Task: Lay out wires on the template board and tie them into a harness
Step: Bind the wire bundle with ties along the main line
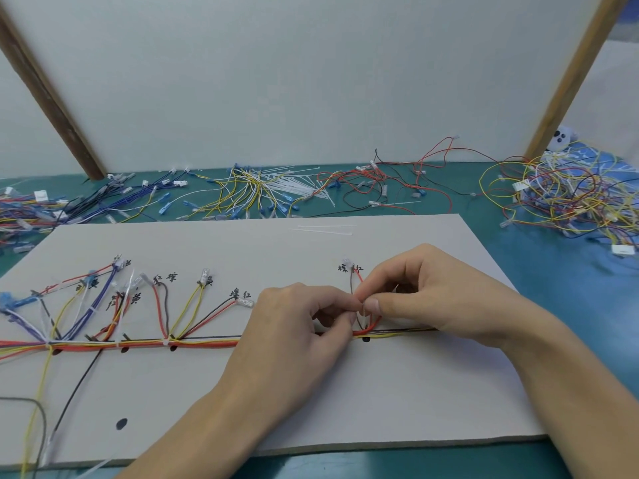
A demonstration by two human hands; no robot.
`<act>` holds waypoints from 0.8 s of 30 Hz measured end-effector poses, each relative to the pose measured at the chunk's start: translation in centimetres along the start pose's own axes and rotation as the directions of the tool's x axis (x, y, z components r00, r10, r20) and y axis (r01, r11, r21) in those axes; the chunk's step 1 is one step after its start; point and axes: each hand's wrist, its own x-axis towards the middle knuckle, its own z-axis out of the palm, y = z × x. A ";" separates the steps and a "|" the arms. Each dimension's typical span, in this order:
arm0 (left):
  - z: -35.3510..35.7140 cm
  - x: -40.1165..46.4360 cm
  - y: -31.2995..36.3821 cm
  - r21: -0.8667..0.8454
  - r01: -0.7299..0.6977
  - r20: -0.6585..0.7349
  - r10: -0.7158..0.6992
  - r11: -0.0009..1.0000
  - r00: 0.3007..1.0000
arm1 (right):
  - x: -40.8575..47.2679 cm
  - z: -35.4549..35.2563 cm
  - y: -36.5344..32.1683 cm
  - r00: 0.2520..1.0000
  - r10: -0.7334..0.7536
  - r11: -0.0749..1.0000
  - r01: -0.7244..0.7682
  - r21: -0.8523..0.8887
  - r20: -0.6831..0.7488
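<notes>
In the head view, we see the template board (311, 392) lying flat on the green desk (567, 305). The harness trunk (193, 343), a bundle of red, yellow and black wires, runs horizontally along the board, with tied branches fanning upward at the left. Our left hand (294, 326) and right hand (425, 292) meet fingertip to fingertip above the trunk, both curled and pinching a thin white cable tie (359, 307) at the red-brown branch (356, 288).

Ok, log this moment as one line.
left hand: pinching white cable tie | right hand: pinching same tie | site: red-and-brown wire branch on grey template board
</notes>
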 end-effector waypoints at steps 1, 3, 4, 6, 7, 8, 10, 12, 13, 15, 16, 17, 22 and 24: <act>0.0 0.0 0.0 -0.002 -0.001 0.000 0.001 1.000 1.000 | 0.0 0.0 0.0 1.000 0.001 1.000 -0.001 -0.017 0.001; 0.0 0.0 0.0 -0.005 0.001 0.003 -0.001 1.000 1.000 | 0.0 0.1 0.1 1.000 -0.004 0.999 0.004 -0.034 0.001; 0.0 0.0 0.0 -0.004 0.001 0.006 -0.001 1.000 1.000 | 0.1 0.1 0.1 1.000 -0.008 0.999 0.008 -0.040 0.001; 0.0 0.0 0.0 -0.004 0.001 0.009 -0.001 1.000 1.000 | 0.2 0.1 0.1 1.000 -0.014 0.999 0.014 -0.047 0.000; 0.1 0.0 0.0 -0.005 0.003 0.010 -0.003 1.000 1.000 | 0.2 0.1 0.1 1.000 -0.017 0.999 0.017 -0.044 0.003; 0.1 0.0 -0.1 -0.006 0.004 0.010 -0.004 1.000 1.000 | 0.2 0.1 0.1 1.000 -0.020 0.999 0.020 -0.037 0.009; 0.1 0.0 -0.2 -0.006 0.007 0.010 -0.007 1.000 1.000 | 0.2 0.1 0.1 1.000 -0.026 0.999 0.026 -0.024 0.015; 0.1 0.0 -0.2 -0.008 0.013 0.013 -0.012 1.000 1.000 | 0.2 0.0 0.3 1.000 -0.027 0.999 0.027 -0.020 0.013; 0.1 0.1 -0.2 -0.011 0.011 0.014 -0.011 1.000 1.000 | 0.2 0.0 0.3 1.000 -0.028 0.999 0.028 -0.016 0.010; 0.1 0.1 -0.2 -0.035 0.005 0.010 -0.004 0.999 1.000 | 0.3 0.0 0.4 0.999 -0.041 0.999 0.041 -0.002 -0.001; 0.1 0.1 -0.1 -0.051 0.009 0.009 -0.008 0.999 1.000 | 0.3 0.0 0.4 0.999 -0.050 0.999 0.050 0.003 -0.010; 0.1 0.1 -0.1 -0.062 0.017 0.011 -0.016 0.998 1.000 | 0.3 0.1 0.4 0.998 -0.056 0.998 0.056 0.005 -0.019; 0.3 0.3 0.0 -0.059 0.033 0.033 -0.031 0.998 0.999 | 0.4 0.3 0.3 0.994 -0.067 0.997 0.064 -0.036 -0.082; 0.4 0.4 0.1 -0.043 0.028 0.041 -0.026 0.999 0.999 | 0.4 0.3 0.3 0.992 -0.071 0.997 0.066 -0.048 -0.108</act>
